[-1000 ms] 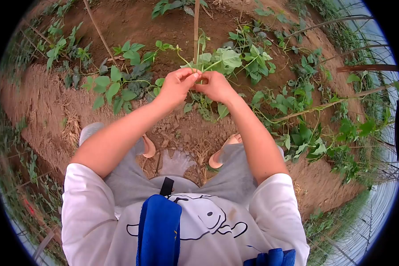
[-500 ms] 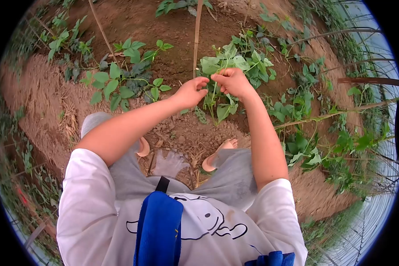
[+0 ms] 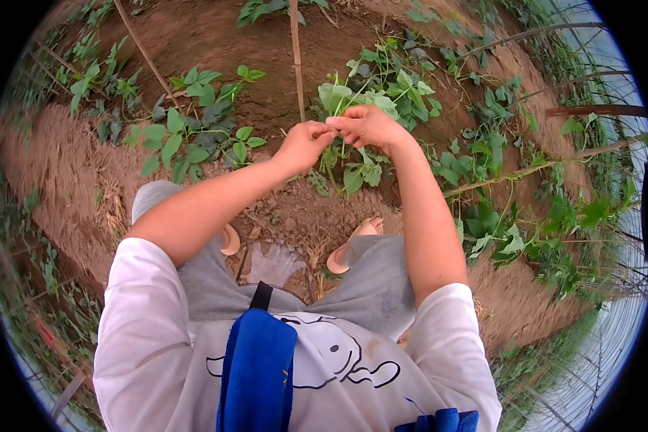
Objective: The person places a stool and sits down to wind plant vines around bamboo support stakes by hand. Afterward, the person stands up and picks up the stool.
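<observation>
My left hand (image 3: 304,147) and my right hand (image 3: 369,128) meet at the fingertips over a leafy green plant (image 3: 360,177). The fingers of both are pinched together, and whatever lies between them is too small to make out. Large pale-green leaves (image 3: 334,95) show just beyond my right hand. Part of the plant's thin stem passes behind the right fingers, so I cannot tell whether they grip it. A thin upright stake (image 3: 297,65) stands in the soil just past my left hand.
Another leafy plant (image 3: 173,144) grows to the left, near a slanting stick (image 3: 145,52). Vines and poles (image 3: 547,167) spread along the right side. A clear plastic glove (image 3: 273,263) lies on the soil between my feet. A blue strap bag (image 3: 259,367) hangs at my chest.
My left hand has closed its fingers and come up to the right hand's fingertips, where a small gap showed before. The view has shifted slightly, moving the plants and stakes within it.
</observation>
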`<action>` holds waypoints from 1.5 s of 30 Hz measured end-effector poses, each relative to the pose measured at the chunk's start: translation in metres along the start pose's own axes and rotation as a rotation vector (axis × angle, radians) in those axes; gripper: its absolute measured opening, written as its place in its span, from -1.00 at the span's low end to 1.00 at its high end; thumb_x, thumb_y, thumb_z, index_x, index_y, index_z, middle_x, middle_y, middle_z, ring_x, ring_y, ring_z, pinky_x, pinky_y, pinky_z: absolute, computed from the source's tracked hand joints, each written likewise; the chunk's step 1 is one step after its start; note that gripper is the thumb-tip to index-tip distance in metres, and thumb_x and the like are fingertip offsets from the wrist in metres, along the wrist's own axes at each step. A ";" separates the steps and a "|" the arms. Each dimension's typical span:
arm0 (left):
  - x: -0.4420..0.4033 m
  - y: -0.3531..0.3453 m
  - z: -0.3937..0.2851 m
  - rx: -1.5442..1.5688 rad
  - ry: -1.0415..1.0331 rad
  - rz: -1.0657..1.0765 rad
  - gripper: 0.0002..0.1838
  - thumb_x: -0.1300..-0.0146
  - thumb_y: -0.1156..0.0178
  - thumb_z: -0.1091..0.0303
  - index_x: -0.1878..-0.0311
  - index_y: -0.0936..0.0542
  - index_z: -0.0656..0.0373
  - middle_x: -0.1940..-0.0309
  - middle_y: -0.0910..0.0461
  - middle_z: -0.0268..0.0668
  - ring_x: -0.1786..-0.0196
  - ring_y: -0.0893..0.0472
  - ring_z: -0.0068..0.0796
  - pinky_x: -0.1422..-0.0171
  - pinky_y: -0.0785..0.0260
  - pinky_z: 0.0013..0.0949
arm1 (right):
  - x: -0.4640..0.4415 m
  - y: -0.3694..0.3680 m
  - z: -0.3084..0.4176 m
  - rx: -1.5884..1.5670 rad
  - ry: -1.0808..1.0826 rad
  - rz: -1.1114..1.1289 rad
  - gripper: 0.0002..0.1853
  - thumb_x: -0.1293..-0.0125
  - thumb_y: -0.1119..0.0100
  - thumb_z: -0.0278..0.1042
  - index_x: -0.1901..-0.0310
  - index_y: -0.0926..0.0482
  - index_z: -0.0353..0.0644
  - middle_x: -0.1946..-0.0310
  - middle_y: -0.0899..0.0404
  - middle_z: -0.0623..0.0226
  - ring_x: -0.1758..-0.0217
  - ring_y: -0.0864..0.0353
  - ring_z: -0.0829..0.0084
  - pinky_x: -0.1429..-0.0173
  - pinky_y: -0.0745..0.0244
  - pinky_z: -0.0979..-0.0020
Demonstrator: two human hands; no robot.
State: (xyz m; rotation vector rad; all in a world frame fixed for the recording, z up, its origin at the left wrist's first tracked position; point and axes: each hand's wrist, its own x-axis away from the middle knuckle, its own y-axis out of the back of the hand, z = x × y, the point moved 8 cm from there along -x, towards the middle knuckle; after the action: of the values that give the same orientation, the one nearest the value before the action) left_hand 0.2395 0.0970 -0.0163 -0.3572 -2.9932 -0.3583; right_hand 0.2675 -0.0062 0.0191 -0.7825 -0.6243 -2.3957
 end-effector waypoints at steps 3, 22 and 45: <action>0.000 0.011 -0.007 -0.006 -0.014 -0.012 -0.75 -0.10 -0.05 0.29 0.25 -0.52 0.27 0.35 -0.50 -0.21 0.31 -0.47 -0.43 0.20 -0.28 -0.41 | 0.003 0.010 -0.006 -0.008 -0.033 0.002 -0.68 0.03 -0.22 -0.06 0.47 -0.47 -0.18 0.60 -0.41 0.47 0.54 -0.38 0.65 0.46 -0.30 0.64; -0.012 0.068 -0.072 0.092 -0.216 -0.141 -0.76 -0.14 -0.03 0.31 0.22 -0.52 0.26 0.34 -0.48 -0.33 0.30 -0.43 -0.61 0.22 -0.27 -0.53 | 0.000 -0.021 0.034 0.274 0.276 -0.407 -0.73 0.12 -0.21 -0.19 0.52 -0.51 -0.26 0.61 -0.50 0.24 0.53 -0.49 0.34 0.40 -0.37 0.38; -0.012 0.047 -0.025 0.239 0.108 -0.191 -0.53 0.04 0.00 0.57 -0.02 -0.22 0.27 0.10 -0.34 -0.21 0.01 -0.36 -0.43 -0.06 -0.23 -0.46 | -0.020 0.001 0.023 -0.130 0.357 -0.391 -0.81 0.05 -0.14 -0.37 0.64 -0.42 -0.29 0.77 -0.33 0.52 0.69 -0.22 0.72 0.60 -0.15 0.57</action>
State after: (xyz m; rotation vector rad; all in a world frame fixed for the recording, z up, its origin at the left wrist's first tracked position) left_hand 0.2649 0.1330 0.0161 -0.0285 -2.9245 -0.0310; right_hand 0.2912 0.0130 0.0230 -0.2805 -0.5134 -2.8626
